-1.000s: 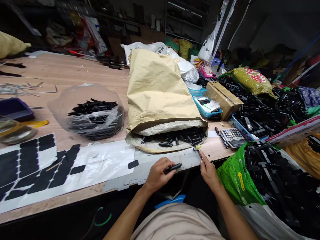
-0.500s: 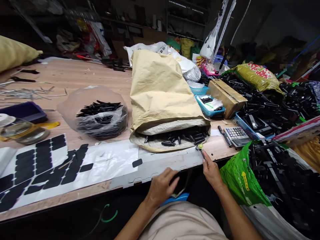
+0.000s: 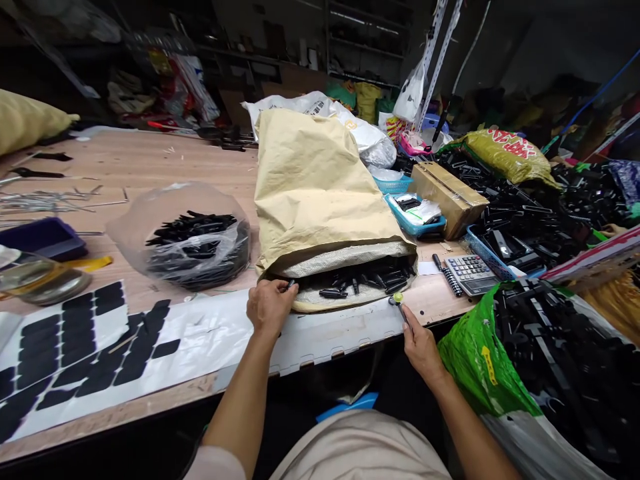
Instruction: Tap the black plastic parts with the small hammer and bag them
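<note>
A tan paper sack lies on its side on the wooden table, its mouth towards me and full of small black plastic parts. My left hand rests at the left corner of the sack's mouth, fingers curled round a black part there. My right hand sits at the table's front edge. It pinches a thin dark tool with a yellow-green tip, which lies just below the sack's right corner.
A clear bag of black parts lies left of the sack. A white sheet with black pads covers the front left. A calculator, blue baskets, a cardboard box and a green bag crowd the right.
My left hand came up from below the table edge, moved forward and left, and now grips a part at the sack's mouth. My right hand has stayed put, still on the tool.
</note>
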A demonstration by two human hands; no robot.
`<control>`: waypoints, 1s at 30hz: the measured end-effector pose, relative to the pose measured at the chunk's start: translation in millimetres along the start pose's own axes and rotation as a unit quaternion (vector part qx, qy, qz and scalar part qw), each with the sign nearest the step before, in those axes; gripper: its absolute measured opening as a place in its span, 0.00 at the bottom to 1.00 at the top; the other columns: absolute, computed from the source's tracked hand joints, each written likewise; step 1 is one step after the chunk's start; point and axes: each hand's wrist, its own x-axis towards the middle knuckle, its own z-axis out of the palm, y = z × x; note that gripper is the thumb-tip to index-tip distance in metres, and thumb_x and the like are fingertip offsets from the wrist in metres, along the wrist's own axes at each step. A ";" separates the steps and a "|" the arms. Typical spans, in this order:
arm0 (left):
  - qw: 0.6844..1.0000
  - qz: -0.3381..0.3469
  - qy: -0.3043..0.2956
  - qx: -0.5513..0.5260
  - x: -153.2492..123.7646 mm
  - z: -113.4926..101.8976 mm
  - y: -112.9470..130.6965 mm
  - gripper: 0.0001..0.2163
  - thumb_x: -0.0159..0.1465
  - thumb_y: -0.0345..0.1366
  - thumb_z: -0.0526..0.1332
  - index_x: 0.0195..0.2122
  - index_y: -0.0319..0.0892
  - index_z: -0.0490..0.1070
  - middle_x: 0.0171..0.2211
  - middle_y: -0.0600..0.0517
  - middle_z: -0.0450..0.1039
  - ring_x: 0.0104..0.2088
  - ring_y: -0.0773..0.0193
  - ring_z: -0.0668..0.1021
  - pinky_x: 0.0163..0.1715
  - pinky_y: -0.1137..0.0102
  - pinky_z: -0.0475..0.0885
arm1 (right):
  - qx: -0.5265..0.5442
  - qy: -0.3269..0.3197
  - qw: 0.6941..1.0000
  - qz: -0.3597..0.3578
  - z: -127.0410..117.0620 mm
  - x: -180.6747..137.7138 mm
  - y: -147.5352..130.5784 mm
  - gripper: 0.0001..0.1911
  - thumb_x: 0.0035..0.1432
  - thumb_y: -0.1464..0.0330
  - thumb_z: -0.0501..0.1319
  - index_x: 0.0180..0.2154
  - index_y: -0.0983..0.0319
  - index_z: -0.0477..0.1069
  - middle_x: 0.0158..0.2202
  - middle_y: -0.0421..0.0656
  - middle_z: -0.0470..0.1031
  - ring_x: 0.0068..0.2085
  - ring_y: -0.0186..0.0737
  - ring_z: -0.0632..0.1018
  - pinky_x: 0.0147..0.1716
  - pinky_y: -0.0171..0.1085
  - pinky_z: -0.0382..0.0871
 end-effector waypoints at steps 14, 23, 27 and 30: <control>0.956 0.190 -0.154 -0.163 -108.7 24.6 44.5 0.06 0.56 0.35 0.70 0.35 0.46 0.78 0.33 0.52 0.76 0.39 0.56 0.72 0.42 0.62 0.67 | 0.009 -0.010 1.000 0.009 -4.8 0.9 -3.6 0.28 0.66 0.70 0.50 0.66 0.61 0.61 0.62 0.48 0.70 0.59 0.46 0.75 0.58 0.43 0.69; 0.960 0.179 -0.161 -0.145 -109.3 28.1 43.5 0.07 0.55 0.37 0.71 0.35 0.47 0.79 0.34 0.53 0.77 0.40 0.56 0.73 0.43 0.61 0.66 | 0.074 -0.034 0.997 0.003 -9.7 -11.9 -43.1 0.26 0.68 0.66 0.50 0.65 0.62 0.64 0.38 0.45 0.82 0.38 0.41 0.82 0.42 0.37 0.76; 0.962 0.169 -0.151 -0.154 -109.7 30.7 43.8 0.06 0.55 0.36 0.71 0.33 0.48 0.79 0.34 0.53 0.77 0.40 0.56 0.73 0.43 0.61 0.66 | 0.090 -0.096 0.990 -0.058 -8.3 -15.3 -76.1 0.26 0.68 0.68 0.50 0.65 0.62 0.63 0.33 0.44 0.81 0.33 0.38 0.80 0.41 0.36 0.76; 0.960 0.167 -0.152 -0.168 -110.3 30.7 44.3 0.05 0.54 0.36 0.71 0.33 0.48 0.79 0.33 0.53 0.76 0.40 0.57 0.73 0.42 0.62 0.66 | 0.079 -0.115 0.987 -0.084 -2.9 -17.0 -88.5 0.26 0.68 0.68 0.49 0.66 0.61 0.62 0.41 0.46 0.82 0.36 0.39 0.81 0.43 0.37 0.76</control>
